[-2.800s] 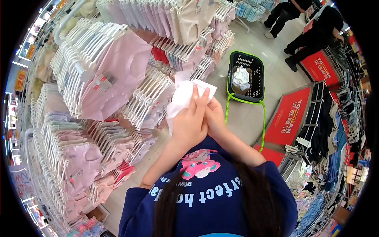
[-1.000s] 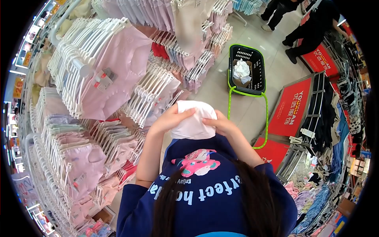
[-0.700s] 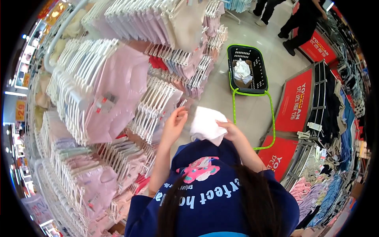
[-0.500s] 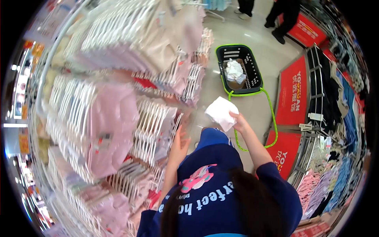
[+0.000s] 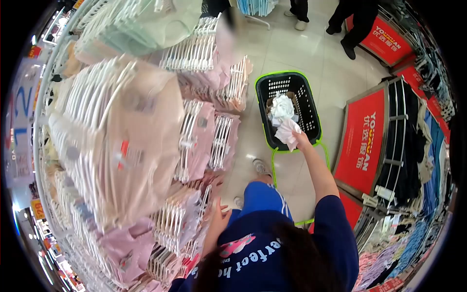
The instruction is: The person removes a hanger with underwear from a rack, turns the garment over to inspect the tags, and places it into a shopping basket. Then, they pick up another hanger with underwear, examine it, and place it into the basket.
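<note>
In the head view, my right hand (image 5: 303, 141) grips a crumpled, pale pinkish-white piece of clothing (image 5: 287, 133). It hangs over the near end of a black shopping basket (image 5: 306, 100) with a bright green rim. Inside the basket lies a bundle of white cloth (image 5: 281, 108), partly covering something brown. My left hand (image 5: 221, 218) is low beside the racks, close to the hanging clothes, with its fingers apart and nothing in them.
Racks of pale pink garments (image 5: 141, 141) on white hangers fill the left side. A red-panelled display (image 5: 362, 141) with dark and blue clothes stands on the right. Two people's legs (image 5: 360, 24) show at the top. The basket's green handle (image 5: 273, 168) loops toward me.
My right hand has carried the garment forward to the basket's near end. I have come closer to the basket, and the racks have shifted in view. My left hand stays low and open.
</note>
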{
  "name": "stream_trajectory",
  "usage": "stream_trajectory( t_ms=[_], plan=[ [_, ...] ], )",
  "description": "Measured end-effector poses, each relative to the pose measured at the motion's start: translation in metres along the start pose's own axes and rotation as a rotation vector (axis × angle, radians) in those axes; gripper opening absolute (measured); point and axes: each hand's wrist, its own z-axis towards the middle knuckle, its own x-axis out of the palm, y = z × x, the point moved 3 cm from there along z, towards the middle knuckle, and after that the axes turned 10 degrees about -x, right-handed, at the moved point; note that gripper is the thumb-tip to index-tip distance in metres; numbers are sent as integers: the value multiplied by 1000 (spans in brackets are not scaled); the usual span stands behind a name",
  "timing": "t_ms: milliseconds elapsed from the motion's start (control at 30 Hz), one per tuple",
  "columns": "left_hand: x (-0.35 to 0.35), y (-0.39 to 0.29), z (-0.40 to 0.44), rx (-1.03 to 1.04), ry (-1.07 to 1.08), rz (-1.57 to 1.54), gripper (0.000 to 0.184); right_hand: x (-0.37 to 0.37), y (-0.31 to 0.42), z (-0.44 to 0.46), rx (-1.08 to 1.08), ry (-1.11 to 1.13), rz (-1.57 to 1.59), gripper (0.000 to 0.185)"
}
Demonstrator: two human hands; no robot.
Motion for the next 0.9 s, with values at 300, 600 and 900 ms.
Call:
stream_trajectory(
  t_ms=[300, 600, 900],
  plan=[
    [26, -6, 54, -147, -21, -175, 64, -28, 38, 167, -468, -183, -975, 41],
    [52, 40, 71, -365, 48, -166, 61, -25, -124, 182, -207, 318, -1563, 53],
    [44, 23, 46, -328, -4, -56, 52, -43, -152, 36, -490, 188, -1629, 55]
  ],
)
